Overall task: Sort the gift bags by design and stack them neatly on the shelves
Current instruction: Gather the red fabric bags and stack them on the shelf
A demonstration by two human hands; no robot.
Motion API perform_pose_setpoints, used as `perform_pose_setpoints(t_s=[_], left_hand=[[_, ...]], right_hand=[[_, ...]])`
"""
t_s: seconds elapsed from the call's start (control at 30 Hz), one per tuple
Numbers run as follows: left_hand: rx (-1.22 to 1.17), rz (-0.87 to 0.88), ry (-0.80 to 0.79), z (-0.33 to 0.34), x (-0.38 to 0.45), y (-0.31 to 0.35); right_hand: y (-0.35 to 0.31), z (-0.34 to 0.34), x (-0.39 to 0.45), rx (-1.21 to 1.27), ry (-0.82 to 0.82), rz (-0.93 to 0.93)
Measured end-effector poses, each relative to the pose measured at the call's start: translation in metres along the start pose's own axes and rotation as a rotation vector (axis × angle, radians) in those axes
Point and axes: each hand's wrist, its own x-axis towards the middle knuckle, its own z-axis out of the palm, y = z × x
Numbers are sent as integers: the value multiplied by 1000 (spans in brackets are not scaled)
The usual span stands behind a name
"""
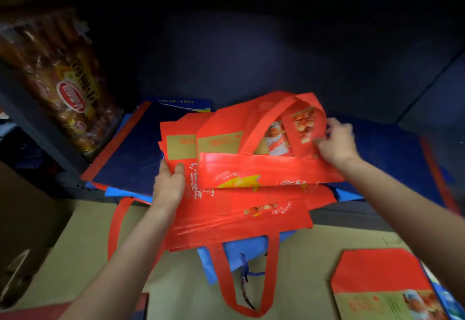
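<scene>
Left grip holds left edge of red gift bag stack, thumb on top. Stack lies on dark blue bags on shelf, overhanging front edge. Right grip pinches top bag's far right corner. Right of stack, below shelf: lone red bag on cardboard.

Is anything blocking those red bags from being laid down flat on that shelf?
Nothing blocks the way in, but the spot is taken: dark blue bags already lie on the shelf under the red bags. Both the left hand and the right hand are already on the red bags, which hang over the shelf's front edge.
</scene>
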Motion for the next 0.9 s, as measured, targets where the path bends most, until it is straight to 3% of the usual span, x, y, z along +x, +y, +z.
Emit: perform_pose_setpoints(t_s=[0.1,0.17,0.27,0.37,0.5,0.6,0.73,0.9], left_hand=[[-121,-48,-54,-5,13,0],[-160,-93,-82,-9,20,1],[-242,-194,-139,-18,23,3],[-318,-209,-84,-21,21,8],[-21,100,172,-10,-20,19],[-52,339,202,9,-73,27],[-170,541,46,46,-115,37],[-248,616,-266,100,-170,45]], right_hand=[[-15,47,-5,41,-280,55],[-10,68,-11,-68,-455,108],[3,78,-21,-235,-575,163],[8,77,-25,-156,-584,176],[18,67,-36,257,-470,220],[38,23,-43,437,-311,240],[87,-46,-73,734,-271,416],[156,-124,-126,815,-185,637]])
